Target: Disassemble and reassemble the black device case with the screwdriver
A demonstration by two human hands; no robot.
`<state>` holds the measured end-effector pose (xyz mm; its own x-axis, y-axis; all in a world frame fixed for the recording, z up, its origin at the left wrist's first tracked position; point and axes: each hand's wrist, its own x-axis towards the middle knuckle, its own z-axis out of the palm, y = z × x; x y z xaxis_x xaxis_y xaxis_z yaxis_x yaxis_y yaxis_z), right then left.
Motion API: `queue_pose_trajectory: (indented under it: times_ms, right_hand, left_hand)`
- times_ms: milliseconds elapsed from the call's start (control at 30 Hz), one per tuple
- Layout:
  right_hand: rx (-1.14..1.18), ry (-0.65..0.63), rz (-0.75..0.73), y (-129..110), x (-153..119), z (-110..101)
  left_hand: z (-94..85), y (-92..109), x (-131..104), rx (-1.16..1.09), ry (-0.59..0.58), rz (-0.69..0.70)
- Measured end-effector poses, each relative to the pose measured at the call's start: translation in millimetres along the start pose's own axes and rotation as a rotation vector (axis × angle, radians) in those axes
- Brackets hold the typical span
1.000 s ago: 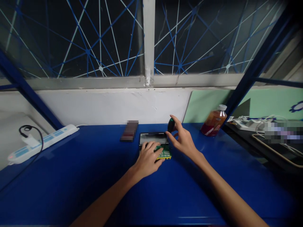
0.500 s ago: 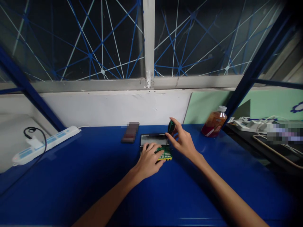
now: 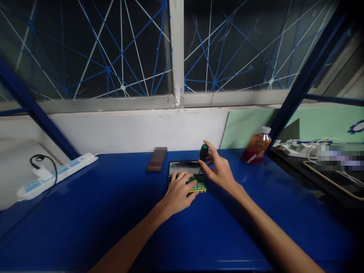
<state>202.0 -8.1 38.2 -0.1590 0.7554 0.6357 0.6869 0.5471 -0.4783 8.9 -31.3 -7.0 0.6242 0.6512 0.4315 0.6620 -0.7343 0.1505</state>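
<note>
My right hand grips a screwdriver with a dark green and black handle, held upright, index finger at its top. Its thin shaft points down to a green circuit board with a yellow lower edge. Across the board's left part lies my left hand, its fingers bent and pressing on it. Behind the board is a black case with a grey, shiny inside. Where the screwdriver's tip meets the board is too small to make out.
On the blue table, a dark flat phone-like object lies left of the case. A bottle stands at the back right. At the left is a white power strip with a black cable. Cables lie on a black surface at the right.
The screwdriver's handle has turned or tilted slightly in my right hand. My left hand stays on the board. The view has shifted a little.
</note>
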Motion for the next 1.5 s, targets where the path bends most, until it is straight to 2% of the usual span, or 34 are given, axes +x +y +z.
queue_pose_trajectory:
  times_ms: [233,433,967,1233,1500]
  right_hand:
    - [0.0,-0.051,-0.018,-1.8,0.5,-1.0]
    - [-0.043,-0.012,-0.039,-2.6,-0.3,-1.0]
    - [-0.053,-0.029,-0.031,-1.5,-0.1,-1.3]
    - [-0.106,0.007,-0.033,-2.5,1.0,-3.5]
    - [-0.048,-0.022,-0.018,-0.3,1.1,-3.4]
  left_hand:
    - [-1.4,-0.3,-0.4,0.002,0.008,0.006]
    - [-0.9,-0.9,-0.8,0.001,0.012,0.008]
    - [-1.3,-1.9,-1.8,0.015,-0.016,0.01]
    - [-3.1,-0.9,-1.1,0.019,-0.031,0.011]
    - [-2.4,-1.3,-0.8,0.014,-0.024,0.013]
